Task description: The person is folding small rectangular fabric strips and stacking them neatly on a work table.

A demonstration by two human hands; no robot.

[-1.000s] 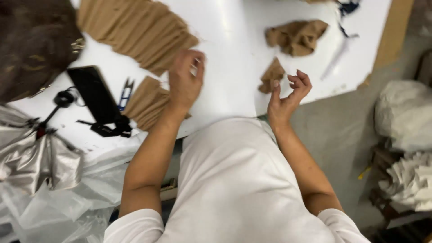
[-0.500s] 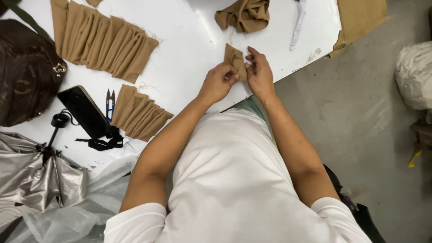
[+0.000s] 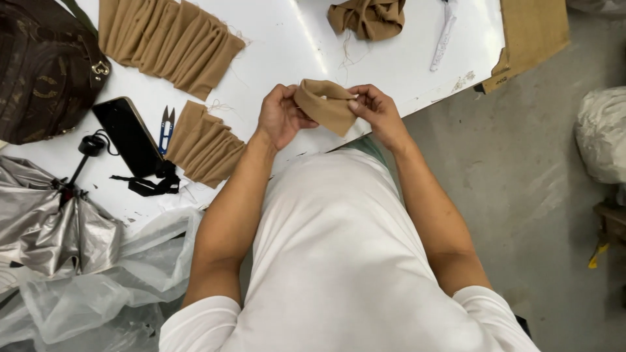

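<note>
Pinching a small tan cloth piece (image 3: 324, 104) between both hands, the piece is held just above the near edge of the white table (image 3: 287, 45). The left hand (image 3: 280, 117) is clenched on its left end, thumb on top; the right hand (image 3: 377, 112) grasps its right end with fingertips closed on the fabric. The piece is bowed upward into a loop between the two grips, so it appears that a fold or turn is in progress.

From the held piece, a short stack of folded tan pieces (image 3: 203, 145) is seen at 9 o'clock, with small snips (image 3: 167, 128) and a dark phone (image 3: 128, 135) beyond it. A longer fanned row of tan pieces (image 3: 168, 43) lies at 10 o'clock, and a crumpled tan heap (image 3: 366, 17) at 12 o'clock. A brown bag (image 3: 40, 72) and a silver umbrella (image 3: 52, 225) sit far to the left.

The next move is judged to call for the edges to be brought level and the crease pressed flat, with both pinches kept firm so the thin fabric is not let slip.
</note>
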